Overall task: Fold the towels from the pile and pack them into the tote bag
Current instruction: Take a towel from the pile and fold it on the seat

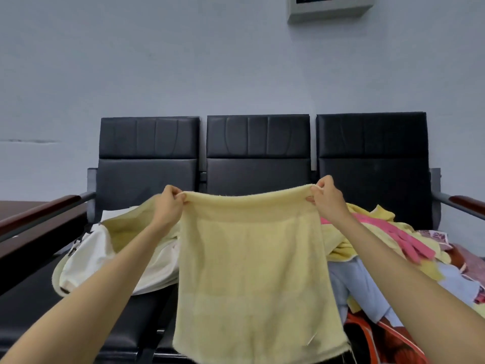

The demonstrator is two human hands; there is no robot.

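Here, the towel (pixel 252 271) hangs below both grips (pixel 169 203) (pixel 328 197).

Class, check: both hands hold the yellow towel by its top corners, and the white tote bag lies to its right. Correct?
No. The head view shows the white tote bag left of the yellow towel; left hand and right hand do hold its corners.

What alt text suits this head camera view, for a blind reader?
Left hand and right hand pinch the top corners of a yellow towel, hanging before a black bench. A white tote bag lies left, the towel pile right.
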